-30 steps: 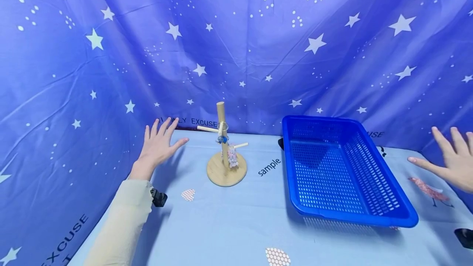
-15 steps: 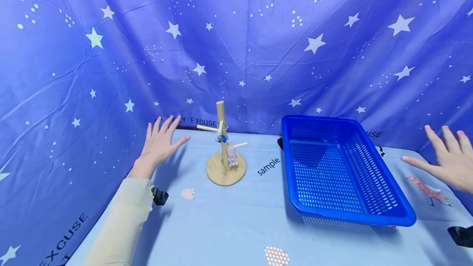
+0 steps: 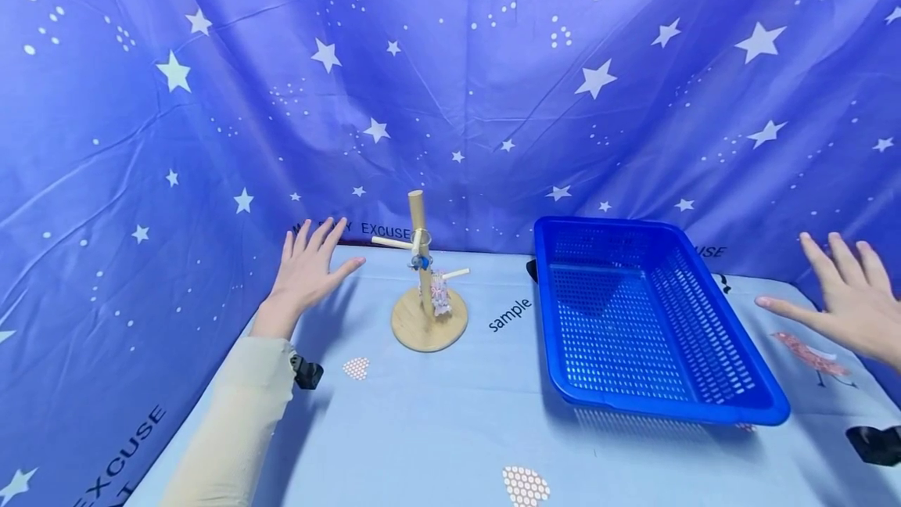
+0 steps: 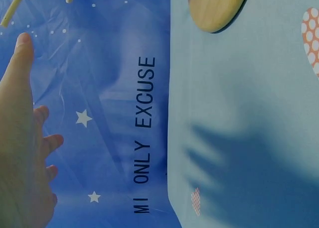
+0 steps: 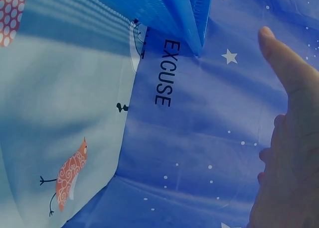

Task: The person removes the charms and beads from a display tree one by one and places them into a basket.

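Observation:
My left hand point(image 3: 306, 276) hovers over the left part of the table with its fingers spread and holds nothing. To its right stands a wooden peg stand point(image 3: 418, 213) on a round base point(image 3: 404, 327). On its pegs hang a ring-shaped item with blue beads point(image 3: 421, 262) and a pinkish-white frilly band point(image 3: 440, 296); both are too small to tell exactly. My right hand point(image 3: 848, 303) is at the far right, fingers spread, touching nothing. Nearest to it is a blue plastic basket point(image 3: 556, 358) with perforated walls. In the left wrist view, part of the wooden base point(image 4: 217, 9) shows.
A pale blue cloth point(image 3: 422, 429) with printed hearts, a bird and words covers the table. Blue star-patterned curtains point(image 3: 450, 61) enclose the back and sides. A dark object point(image 3: 532, 270) is partly hidden behind the basket's left edge. Each wrist wears a black camera point(image 3: 307, 372).
The right hand has shifted slightly left, toward the basket. My left hand has moved very slightly up and right. The view has shifted a little; stand and basket keep their places.

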A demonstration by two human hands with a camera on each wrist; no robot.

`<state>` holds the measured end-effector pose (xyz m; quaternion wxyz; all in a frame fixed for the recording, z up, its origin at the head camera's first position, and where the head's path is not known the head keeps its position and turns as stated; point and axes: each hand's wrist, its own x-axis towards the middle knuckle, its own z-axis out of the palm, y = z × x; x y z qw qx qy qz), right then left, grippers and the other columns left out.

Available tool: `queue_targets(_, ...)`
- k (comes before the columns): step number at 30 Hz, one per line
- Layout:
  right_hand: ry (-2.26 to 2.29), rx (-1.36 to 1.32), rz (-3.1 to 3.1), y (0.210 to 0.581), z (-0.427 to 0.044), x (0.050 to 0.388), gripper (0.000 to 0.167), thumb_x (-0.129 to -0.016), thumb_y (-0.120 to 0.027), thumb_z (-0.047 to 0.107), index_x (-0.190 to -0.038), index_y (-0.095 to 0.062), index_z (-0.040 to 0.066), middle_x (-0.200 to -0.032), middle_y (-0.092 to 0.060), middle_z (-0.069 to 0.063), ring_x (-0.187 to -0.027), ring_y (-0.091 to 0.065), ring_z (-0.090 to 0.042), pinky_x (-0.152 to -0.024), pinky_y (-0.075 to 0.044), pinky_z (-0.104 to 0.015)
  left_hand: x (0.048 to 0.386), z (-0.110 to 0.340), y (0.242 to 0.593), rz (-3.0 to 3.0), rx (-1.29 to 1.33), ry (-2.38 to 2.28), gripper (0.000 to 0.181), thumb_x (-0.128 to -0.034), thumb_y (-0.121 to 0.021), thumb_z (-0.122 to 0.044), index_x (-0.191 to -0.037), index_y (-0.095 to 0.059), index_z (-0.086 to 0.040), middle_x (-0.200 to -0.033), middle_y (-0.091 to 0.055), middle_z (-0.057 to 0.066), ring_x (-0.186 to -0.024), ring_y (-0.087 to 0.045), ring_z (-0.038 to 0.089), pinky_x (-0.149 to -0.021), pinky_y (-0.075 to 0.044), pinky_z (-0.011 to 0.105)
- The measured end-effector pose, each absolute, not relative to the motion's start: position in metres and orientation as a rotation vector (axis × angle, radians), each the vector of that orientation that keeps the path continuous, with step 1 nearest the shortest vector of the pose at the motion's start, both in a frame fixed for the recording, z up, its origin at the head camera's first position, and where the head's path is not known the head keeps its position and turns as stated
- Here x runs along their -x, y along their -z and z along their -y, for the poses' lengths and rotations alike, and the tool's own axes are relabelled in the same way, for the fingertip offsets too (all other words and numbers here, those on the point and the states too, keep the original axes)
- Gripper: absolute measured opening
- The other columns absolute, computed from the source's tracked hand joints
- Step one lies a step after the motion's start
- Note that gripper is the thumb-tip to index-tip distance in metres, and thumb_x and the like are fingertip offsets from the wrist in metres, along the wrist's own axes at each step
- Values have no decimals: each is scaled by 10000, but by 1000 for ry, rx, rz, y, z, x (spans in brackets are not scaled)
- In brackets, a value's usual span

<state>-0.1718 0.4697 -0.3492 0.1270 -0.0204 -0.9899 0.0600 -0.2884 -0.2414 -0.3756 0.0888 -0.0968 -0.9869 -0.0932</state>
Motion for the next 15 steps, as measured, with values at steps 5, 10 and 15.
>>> queue_targets(5,-179,70,2886,347,-467,171,1191,-870,-598,662,-1560,138,29,-1564,163,-378,-1444,234,-551,-1133,150,-770,289,239,374,2916,304,281,902,-917,-347,-787,-1614,-86,-278,-1685,-134,101,-1552,17,409,-1247,85,637)
queue_targets(10,-186,80,2897,345,-464,170,1177,-874,-597,654,-1562,135,40,-1570,162,-363,-1448,236,-541,-1084,138,-827,288,238,372,2903,318,291,904,-916,-370,-780,-1614,-107,-269,-1683,-146,104,-1553,2,406,-1246,82,638)
queue_targets(15,-211,70,2899,344,-461,169,1175,-867,-618,634,-1568,125,55,-1575,151,-357,-1449,252,-531,-1054,176,-840,287,238,370,2875,334,288,908,-921,-370,-772,-1615,-102,-252,-1677,-174,104,-1556,-26,394,-1253,47,638)
